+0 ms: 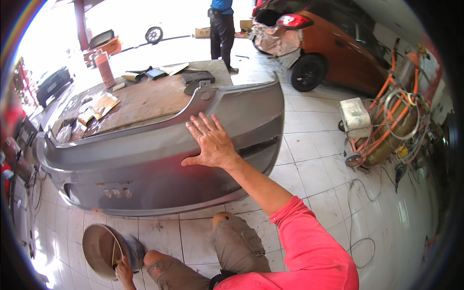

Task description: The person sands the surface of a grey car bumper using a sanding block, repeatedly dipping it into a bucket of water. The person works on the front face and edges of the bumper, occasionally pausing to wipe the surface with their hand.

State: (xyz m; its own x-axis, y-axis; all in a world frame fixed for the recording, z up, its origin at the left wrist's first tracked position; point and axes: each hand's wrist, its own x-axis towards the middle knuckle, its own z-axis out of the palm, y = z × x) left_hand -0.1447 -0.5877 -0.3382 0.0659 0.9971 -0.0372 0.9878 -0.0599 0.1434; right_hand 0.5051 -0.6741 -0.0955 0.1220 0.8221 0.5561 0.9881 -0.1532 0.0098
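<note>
A large grey car bumper (140, 169) lies across a work table in front of me. My right hand (211, 144) rests on its upper face, fingers spread and palm down, with nothing in it. Down at the lower left, a grey bucket (137, 249) stands on the floor beside my knee. At the bucket's near rim is my left hand (124, 272), its fingers bent closed. A thin pale strip runs inside the bucket toward those fingers; whether it is the bucket's handle or a separate thing is unclear.
The table's board (154, 102) carries crumpled packaging (103, 105), a reddish bottle (104, 70) and several small items. An orange car (338, 43) with a damaged rear stands far right, near a person (222, 34). A cart with gas cylinders (394, 116) and hoses is at right; a cable trails below.
</note>
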